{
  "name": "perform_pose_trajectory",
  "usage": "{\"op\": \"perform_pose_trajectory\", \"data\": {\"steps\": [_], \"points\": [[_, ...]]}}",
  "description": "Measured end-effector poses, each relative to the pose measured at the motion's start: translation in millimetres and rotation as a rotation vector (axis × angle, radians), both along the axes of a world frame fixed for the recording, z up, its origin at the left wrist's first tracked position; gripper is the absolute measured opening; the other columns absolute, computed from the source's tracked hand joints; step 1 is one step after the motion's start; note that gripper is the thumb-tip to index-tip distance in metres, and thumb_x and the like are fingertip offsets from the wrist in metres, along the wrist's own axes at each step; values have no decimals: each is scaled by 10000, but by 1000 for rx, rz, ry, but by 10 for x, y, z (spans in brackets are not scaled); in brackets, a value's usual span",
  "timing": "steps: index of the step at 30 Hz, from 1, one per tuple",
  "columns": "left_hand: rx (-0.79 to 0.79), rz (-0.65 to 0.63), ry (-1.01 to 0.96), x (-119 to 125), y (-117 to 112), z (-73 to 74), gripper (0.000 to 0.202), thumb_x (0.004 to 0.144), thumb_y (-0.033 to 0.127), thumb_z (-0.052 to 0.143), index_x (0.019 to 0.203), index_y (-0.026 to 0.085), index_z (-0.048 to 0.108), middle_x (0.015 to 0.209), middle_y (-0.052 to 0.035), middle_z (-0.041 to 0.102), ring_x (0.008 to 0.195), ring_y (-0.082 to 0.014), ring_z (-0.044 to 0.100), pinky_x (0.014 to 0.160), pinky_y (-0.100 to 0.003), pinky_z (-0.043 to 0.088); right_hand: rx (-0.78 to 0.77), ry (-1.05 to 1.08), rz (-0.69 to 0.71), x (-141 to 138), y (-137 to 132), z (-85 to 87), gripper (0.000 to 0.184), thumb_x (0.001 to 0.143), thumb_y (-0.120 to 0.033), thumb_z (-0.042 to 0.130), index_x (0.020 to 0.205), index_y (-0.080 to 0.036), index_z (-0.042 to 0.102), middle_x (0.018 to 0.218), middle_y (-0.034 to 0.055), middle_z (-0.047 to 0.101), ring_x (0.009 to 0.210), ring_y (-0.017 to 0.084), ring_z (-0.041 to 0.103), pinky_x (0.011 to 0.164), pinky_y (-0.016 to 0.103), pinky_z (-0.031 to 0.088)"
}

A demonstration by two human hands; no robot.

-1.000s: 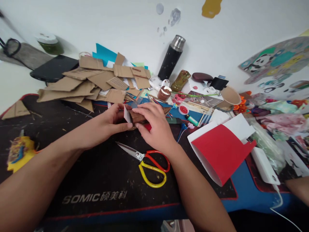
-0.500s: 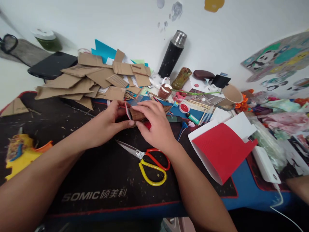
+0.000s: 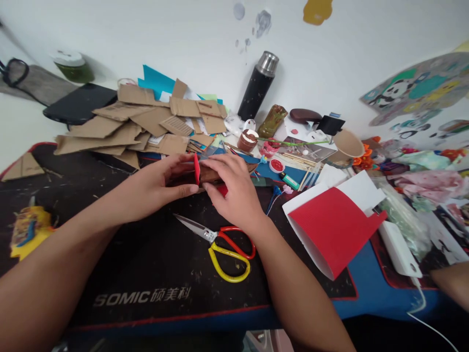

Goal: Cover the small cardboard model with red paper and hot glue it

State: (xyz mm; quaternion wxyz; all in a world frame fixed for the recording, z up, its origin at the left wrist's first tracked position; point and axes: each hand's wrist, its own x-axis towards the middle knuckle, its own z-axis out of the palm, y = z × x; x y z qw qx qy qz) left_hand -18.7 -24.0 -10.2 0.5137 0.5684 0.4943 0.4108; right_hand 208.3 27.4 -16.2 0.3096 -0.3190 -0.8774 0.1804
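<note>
My left hand (image 3: pixel 161 181) is curled, with its thumb and fingertips at a small red card piece (image 3: pixel 197 168) that stands on edge. Right beside the card is a brown, wood-like piece (image 3: pixel 209 174), and my right hand (image 3: pixel 234 188) is closed over it from above. Much of the brown piece is hidden under my right fingers. A bit of red ribbed material shows below that palm. Between my forearms lie scissors (image 3: pixel 210 236) with one red and one yellow handle, touched by neither hand.
Cardboard scraps (image 3: pixel 120 128) are heaped at the back left. A black flask (image 3: pixel 258 87) stands by the wall. Folded red card (image 3: pixel 335 230) and a white power strip (image 3: pixel 399 249) lie to the right. Another person's arm (image 3: pixel 452 283) shows at the right edge.
The red card piece has turned, so its red face now shows more and it stands more upright. My left fingers have opened slightly around it. My right hand stays over the brown piece.
</note>
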Motion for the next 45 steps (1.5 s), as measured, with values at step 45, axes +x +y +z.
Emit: {"op": "perform_pose_trajectory", "data": {"steps": [45], "points": [[-194,120,-268,-14,120,-88,569,885,527,983,1305,233,734,1388,-99,859,1260,-307,822,1148,-450,637,-108,-6,78,5,223,41,384,1080,-161,754,1445,-275,784,1502,105,787,1450,323,678,1313,598,496]]}}
